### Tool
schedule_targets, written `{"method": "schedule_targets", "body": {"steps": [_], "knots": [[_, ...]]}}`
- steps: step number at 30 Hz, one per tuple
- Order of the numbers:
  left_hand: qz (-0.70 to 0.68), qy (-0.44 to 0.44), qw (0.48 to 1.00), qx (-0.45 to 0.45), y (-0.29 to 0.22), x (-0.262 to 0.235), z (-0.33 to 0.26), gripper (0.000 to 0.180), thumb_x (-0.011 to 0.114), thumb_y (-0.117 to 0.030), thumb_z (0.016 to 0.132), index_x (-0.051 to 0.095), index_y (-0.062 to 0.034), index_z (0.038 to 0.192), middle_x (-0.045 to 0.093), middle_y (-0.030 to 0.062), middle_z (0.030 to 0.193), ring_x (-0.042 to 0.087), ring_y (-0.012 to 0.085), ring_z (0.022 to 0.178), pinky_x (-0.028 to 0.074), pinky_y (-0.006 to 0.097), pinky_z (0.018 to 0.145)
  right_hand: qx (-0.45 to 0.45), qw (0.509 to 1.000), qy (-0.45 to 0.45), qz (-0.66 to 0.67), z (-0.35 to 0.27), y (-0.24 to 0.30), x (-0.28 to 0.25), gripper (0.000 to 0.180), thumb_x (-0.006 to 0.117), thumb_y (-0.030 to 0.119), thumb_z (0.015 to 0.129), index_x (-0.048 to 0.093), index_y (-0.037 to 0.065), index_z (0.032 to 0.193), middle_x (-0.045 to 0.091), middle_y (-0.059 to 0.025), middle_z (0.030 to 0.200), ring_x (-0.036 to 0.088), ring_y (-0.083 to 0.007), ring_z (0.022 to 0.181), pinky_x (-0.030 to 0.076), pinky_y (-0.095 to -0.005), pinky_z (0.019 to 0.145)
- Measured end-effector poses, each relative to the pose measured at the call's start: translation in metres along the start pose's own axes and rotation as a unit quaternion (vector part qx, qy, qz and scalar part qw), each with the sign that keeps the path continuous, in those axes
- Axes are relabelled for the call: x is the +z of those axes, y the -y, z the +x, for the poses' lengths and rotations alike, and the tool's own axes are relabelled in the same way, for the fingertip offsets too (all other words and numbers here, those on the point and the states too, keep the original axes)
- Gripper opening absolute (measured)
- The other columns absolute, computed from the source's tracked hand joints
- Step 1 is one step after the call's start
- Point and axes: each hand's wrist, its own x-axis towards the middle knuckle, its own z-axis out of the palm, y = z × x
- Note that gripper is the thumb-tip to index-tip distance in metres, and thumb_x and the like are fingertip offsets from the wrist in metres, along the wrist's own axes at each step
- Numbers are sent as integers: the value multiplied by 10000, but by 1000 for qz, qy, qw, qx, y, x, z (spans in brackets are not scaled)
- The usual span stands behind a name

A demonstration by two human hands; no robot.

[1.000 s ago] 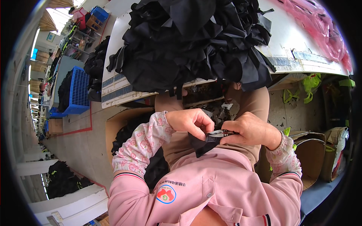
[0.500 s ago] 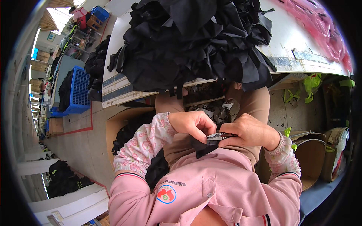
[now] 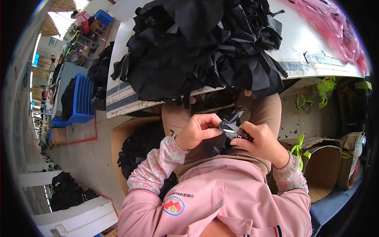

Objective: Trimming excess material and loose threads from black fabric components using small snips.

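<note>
Above my lap, my left hand (image 3: 198,132) pinches a piece of black fabric (image 3: 221,145) between thumb and fingertips. The fabric hangs in folds between my two hands. Close beside it, my right hand (image 3: 260,141) is closed around small thread snips (image 3: 230,129) with bright metal blades and dark handles. The blades point left, towards the fabric edge by my left fingertips. Whether they touch the cloth I cannot tell.
A large heap of black fabric pieces (image 3: 189,59) covers the white table (image 3: 294,63) ahead. Pink plastic sheeting (image 3: 335,29) lies at its right. A cardboard box (image 3: 118,136) with black pieces stands left of my legs, another carton (image 3: 323,170) at right. A blue crate (image 3: 83,98) stands far left.
My left hand has lifted slightly and moved left. The snips' blades now show more openly, and the black piece has shifted and stands up between my hands.
</note>
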Motion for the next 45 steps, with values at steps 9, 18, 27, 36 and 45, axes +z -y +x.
{"method": "schedule_targets", "body": {"steps": [9,18,27,36,45], "knots": [[53,-107,985,124,-5,12,0,98,598,64,864,611,23,952,545,2,961,518,60,872,436,209,779,-21,996,-62,-57,9,15,7,352,750,294,808,600,17,963,635,-105,648,613,-314,530,485,-376,490],[80,-95,984,130,-5,15,-1,81,616,49,877,615,26,954,553,10,967,523,65,874,435,209,767,17,999,-36,-37,10,19,2,349,746,299,811,608,12,953,629,-111,651,620,-318,544,481,-380,498],[66,-97,989,93,-7,18,0,70,621,45,879,622,28,946,555,2,956,517,55,847,429,201,750,-13,996,-63,-60,12,17,5,338,756,288,808,579,2,840,526,-150,545,549,-343,487,416,-369,457],[90,-110,985,100,-10,17,-2,67,648,38,863,619,31,923,548,-8,929,519,48,819,441,195,731,88,986,-98,99,8,2,1,354,678,252,898,503,-29,773,430,-141,557,356,-189,495,350,-340,463],[112,-132,981,89,-8,17,-5,98,675,36,848,616,16,924,562,-24,886,536,34,768,455,179,691,127,986,-95,56,6,-11,10,338,676,281,896,555,-34,887,530,-195,624,501,-303,517,412,-369,505]]}}
